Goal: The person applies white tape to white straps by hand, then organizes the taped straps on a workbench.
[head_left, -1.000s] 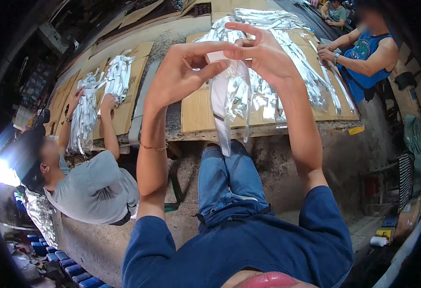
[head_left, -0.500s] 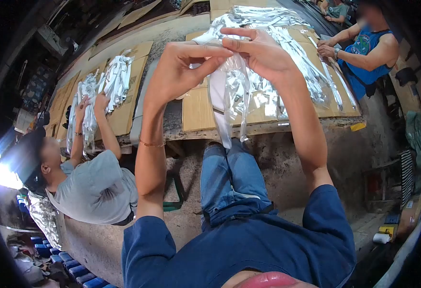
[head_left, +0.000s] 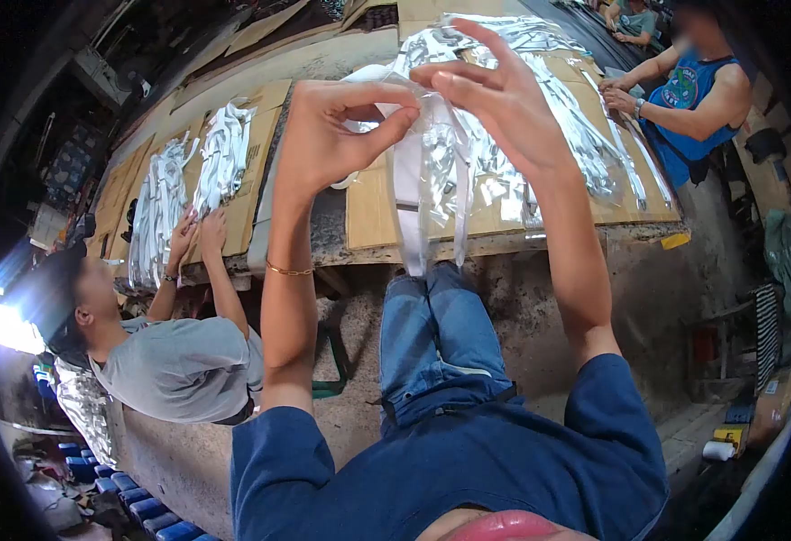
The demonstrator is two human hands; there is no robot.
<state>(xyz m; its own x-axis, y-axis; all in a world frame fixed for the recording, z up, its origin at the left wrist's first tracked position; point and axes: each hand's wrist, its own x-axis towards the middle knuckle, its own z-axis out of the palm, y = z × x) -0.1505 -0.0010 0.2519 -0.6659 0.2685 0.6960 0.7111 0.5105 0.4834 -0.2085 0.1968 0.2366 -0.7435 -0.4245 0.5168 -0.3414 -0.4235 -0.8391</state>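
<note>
My left hand (head_left: pixel 346 131) pinches, thumb against forefinger, the top of a clear plastic sleeve (head_left: pixel 439 135). A flat white strap (head_left: pixel 409 185) hangs inside or along the sleeve, its lower end past the table edge above my knees. Just to the right, my right hand (head_left: pixel 504 104) has its fingers spread, thumb and fingertips close to the sleeve's top. Behind both hands, a large pile of white straps in clear plastic (head_left: pixel 558 113) lies over cardboard (head_left: pixel 368 212) on the table.
At left, a person in a grey shirt (head_left: pixel 179 370) handles white straps (head_left: pixel 224 149) on another cardboard sheet. Across the right corner, a person in a blue sleeveless top (head_left: pixel 689 90) holds long strips. A yellow piece (head_left: pixel 674 241) sticks out at the table's front edge.
My right hand's fingers have spread and come off the sleeve's top, while my left hand keeps its pinch. The person at left has moved both hands toward the right-hand strap bundle.
</note>
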